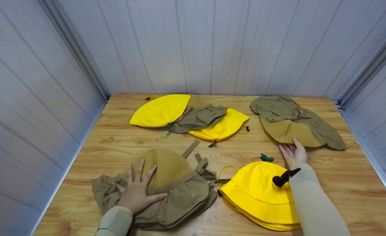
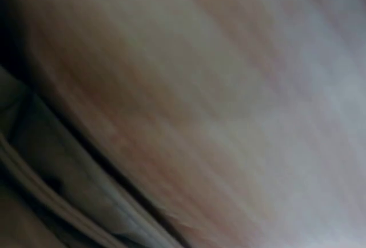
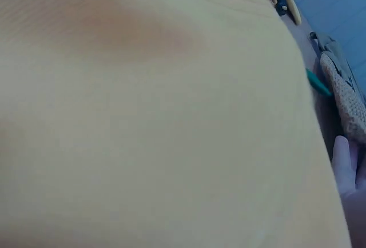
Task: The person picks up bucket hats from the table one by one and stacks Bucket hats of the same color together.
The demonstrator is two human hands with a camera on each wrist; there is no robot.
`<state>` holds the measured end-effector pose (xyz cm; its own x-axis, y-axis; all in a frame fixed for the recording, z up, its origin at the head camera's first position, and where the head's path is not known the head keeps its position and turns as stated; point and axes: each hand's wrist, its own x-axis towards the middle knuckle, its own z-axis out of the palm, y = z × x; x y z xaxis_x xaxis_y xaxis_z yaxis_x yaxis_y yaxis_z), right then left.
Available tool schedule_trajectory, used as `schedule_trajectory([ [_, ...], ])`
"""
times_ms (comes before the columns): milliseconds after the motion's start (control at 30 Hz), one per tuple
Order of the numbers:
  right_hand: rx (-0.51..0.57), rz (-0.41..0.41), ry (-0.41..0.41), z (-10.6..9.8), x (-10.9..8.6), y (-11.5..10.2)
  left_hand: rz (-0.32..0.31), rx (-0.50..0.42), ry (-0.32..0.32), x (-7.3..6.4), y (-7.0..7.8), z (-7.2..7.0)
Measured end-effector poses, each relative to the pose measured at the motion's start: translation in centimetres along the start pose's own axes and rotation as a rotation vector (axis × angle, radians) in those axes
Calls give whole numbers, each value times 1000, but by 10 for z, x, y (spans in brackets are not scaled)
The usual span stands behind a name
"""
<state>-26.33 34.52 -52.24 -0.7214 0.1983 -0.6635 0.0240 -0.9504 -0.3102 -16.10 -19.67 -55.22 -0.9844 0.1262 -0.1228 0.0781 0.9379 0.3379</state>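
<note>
My left hand (image 1: 137,193) rests with spread fingers on a stack of khaki hats (image 1: 179,203), which have a ribbed tan crown and a soft brim with ties. My right hand (image 1: 294,154) is at the near edge of another khaki hat (image 1: 288,131) at the back right; the thumb lies on its tan crown and the fingers go under the edge. Below the right forearm lies a stack of yellow bucket hats (image 1: 258,193) with a green leaf on top. In the right wrist view, a pale yellow surface hides most of the hand, leaving fingers (image 3: 343,165) visible beside the hat.
At the back, a yellow hat (image 1: 161,109) and another yellow hat (image 1: 219,127) overlap a khaki hat (image 1: 201,118). A black device (image 1: 286,177) sits by the right sleeve. Pale panel walls (image 1: 199,46) enclose the wooden table (image 1: 91,157) on three sides.
</note>
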Motion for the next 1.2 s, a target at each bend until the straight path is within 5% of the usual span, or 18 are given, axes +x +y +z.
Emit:
schedule_trajectory([
  [333,0,78,-222,8,-7,1,18,-3,26,0,5,-11],
  [633,-37,23,-370,32,-28,22,32,94,-48,-5,29,-51],
  [867,-77,38,-441,45,-55,42,173,134,90,5,68,-73],
  [1200,-155,66,-489,48,-89,73,355,139,327,43,123,-75],
])
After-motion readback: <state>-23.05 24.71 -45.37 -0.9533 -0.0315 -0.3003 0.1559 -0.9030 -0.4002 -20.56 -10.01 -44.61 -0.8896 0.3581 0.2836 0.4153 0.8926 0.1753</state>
